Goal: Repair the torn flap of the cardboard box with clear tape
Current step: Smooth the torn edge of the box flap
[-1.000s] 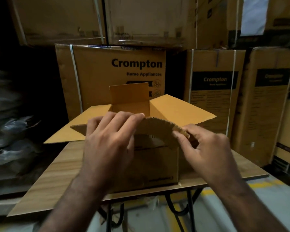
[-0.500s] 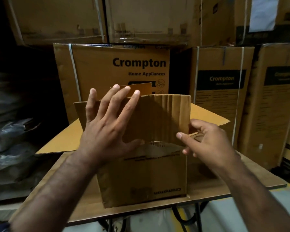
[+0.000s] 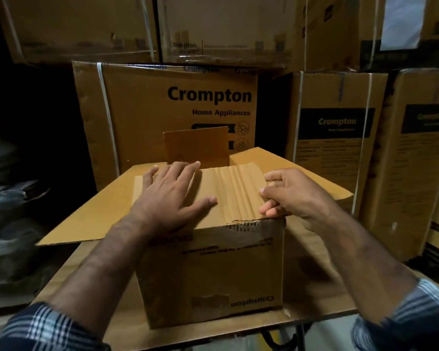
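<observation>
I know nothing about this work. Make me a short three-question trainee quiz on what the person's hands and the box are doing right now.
1. True or false: the left hand lies flat on the torn flap.
2. The tear runs along: A) the flap's near fold, B) the far upright flap, C) the box bottom.
3. Fill in: the right hand's fingers grip the flap's ____ edge.

Key: 1 true; 2 A; 3 right.

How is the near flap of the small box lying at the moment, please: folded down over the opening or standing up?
Folded down. The near flap lies flat across the opening, under the left hand.
</observation>
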`<state>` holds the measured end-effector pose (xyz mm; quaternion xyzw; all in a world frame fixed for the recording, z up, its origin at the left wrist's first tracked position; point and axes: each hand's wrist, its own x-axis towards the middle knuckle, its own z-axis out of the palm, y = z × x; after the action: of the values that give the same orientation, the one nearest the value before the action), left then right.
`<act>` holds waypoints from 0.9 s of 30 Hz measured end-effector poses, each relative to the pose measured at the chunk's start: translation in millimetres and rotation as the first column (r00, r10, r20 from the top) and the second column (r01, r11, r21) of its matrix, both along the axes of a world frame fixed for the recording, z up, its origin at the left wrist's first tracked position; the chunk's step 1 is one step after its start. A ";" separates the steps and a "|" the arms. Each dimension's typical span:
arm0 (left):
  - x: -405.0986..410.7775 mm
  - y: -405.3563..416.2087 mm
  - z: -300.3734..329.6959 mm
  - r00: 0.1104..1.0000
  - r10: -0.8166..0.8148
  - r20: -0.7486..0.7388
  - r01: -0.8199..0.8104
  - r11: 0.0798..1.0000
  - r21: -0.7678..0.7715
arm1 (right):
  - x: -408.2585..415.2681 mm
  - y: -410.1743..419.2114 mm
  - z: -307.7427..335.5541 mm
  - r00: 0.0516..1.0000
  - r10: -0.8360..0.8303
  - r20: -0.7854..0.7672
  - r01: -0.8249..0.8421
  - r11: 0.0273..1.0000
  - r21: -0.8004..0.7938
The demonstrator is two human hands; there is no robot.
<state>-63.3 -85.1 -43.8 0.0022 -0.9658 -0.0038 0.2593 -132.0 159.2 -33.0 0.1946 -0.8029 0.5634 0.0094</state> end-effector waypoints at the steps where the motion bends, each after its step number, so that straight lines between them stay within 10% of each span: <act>1: -1.2 0.2 -0.7 1.000 -0.004 0.029 0.004 1.000 0.007 | -0.3 0.2 -0.2 1.000 0.001 0.012 -0.001 1.000 0.004; 6: -0.9 4.5 3.3 0.998 -0.005 0.063 0.001 0.999 0.050 | 5.7 7.2 6.1 0.997 0.044 0.069 -0.040 0.998 -0.049; 14: 19.6 34.0 43.2 0.915 -0.075 -0.397 0.154 0.973 0.171 | 28.2 16.5 14.3 0.991 0.129 0.016 -0.122 0.963 -0.239; 27: 47.6 77.3 48.2 0.892 -0.157 -0.425 0.278 0.929 0.242 | 23.4 12.9 10.3 0.976 0.193 0.098 -0.152 0.934 -0.323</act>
<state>-15.7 -7.8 4.4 -0.0691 -0.8750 -0.1782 0.4448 -108.6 172.1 -22.7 0.2239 -0.6819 0.6937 -0.0608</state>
